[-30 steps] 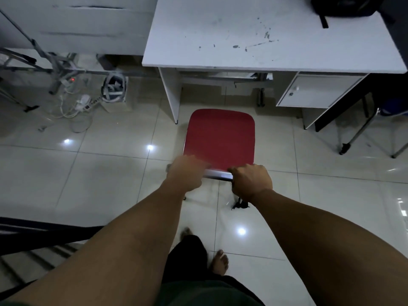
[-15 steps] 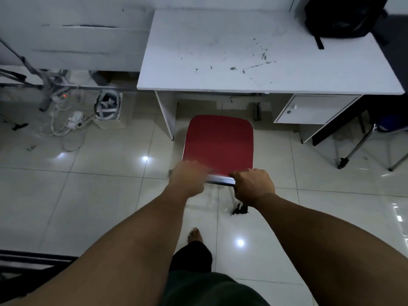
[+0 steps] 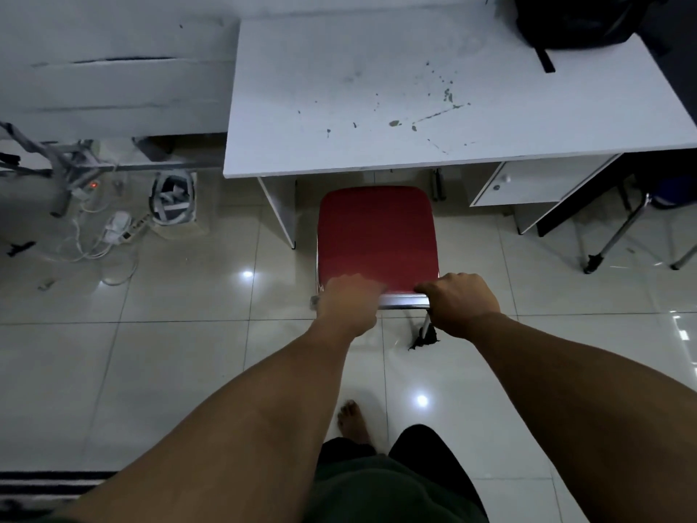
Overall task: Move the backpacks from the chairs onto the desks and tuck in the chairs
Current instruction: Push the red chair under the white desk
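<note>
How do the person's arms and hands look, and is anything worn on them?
Both forearms are bare up to the frame's edge, no sleeves showing. The left hand and right hand wear no gloves; no watch, ring or bracelet is visible.

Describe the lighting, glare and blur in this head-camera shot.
Head view: dim overall, cool cast; bright lamp reflections spot the glossy floor; the left hand is smeared by blur, the right hand sharper; both grip the red chair; wide-angle bending curves the desk edges; the backpack is nearly featureless black.

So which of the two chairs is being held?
The red chair at the white desk, gripped by both hands; the other chair, far right, is untouched.
</note>
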`<state>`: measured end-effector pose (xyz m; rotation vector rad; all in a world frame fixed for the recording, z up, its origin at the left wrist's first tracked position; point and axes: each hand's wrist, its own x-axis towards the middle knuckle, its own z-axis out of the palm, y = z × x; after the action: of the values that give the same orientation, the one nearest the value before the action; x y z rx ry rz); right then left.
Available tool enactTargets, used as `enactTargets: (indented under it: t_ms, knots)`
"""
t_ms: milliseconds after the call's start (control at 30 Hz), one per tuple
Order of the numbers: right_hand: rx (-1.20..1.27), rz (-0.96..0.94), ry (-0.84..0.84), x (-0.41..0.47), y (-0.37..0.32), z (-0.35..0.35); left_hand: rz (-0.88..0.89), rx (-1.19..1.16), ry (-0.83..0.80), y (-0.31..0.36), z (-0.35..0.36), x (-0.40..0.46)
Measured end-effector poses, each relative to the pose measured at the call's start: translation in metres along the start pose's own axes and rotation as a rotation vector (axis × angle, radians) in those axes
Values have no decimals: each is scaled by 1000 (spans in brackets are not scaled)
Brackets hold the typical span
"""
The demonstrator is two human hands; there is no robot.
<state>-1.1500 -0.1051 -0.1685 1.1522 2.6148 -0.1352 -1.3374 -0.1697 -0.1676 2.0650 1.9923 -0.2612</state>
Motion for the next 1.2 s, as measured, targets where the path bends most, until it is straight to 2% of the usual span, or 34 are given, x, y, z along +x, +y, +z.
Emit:
enactTargets:
  t_ms: [467,933,1067,1200]
  knots:
    - [-47,-70,-22,45,49,-10,29,10,35,4,-14,54]
    - [-32,-122,-1,113,96,-43,-90,2,34,-6,-48,126]
    - [-14,-61,3,136,113,-52,-146,-32,36,-2,-58,157]
    - [3,-83,11,164,123,-56,-138,-13,50,-19,-63,180]
